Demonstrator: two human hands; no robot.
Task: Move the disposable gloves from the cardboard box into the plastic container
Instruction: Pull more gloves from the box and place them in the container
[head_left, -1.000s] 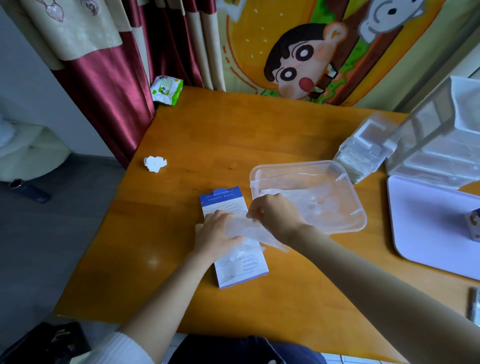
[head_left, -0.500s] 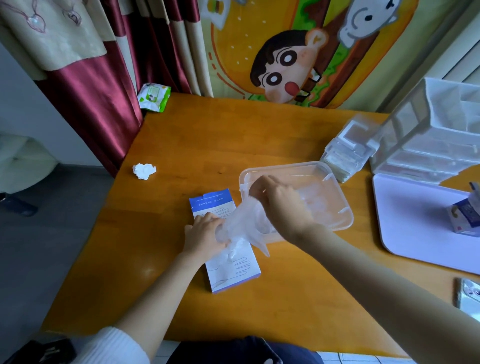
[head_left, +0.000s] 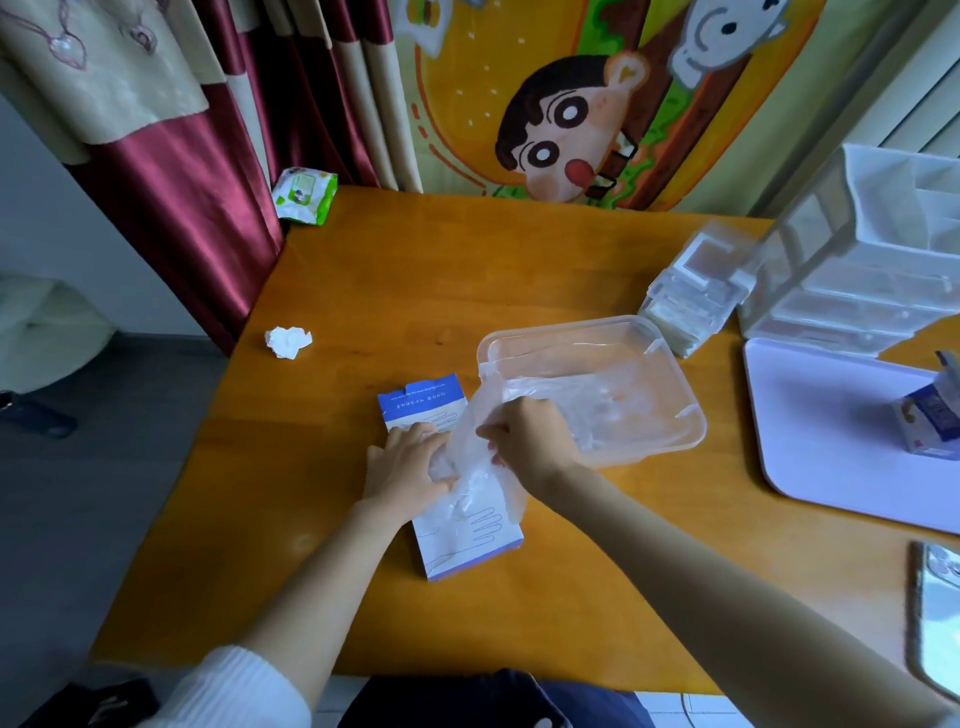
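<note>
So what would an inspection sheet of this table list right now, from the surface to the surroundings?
Surface: wooden table, orange-brown.
Job's things: cardboard box lies flat; a clear glove is partly out of it; open-topped plastic container stands beside the box, with gloves already inside.
Clutter: crumpled tissue, wipes pack, stack of clear plastic pieces, clear drawer unit, white tray with a small carton, phone.
Grips: right hand pinches the glove; left hand rests on the box, its hold on the glove unclear.
Cables: nothing seen on the table.
Surroundings: red curtain, cartoon hanging.
</note>
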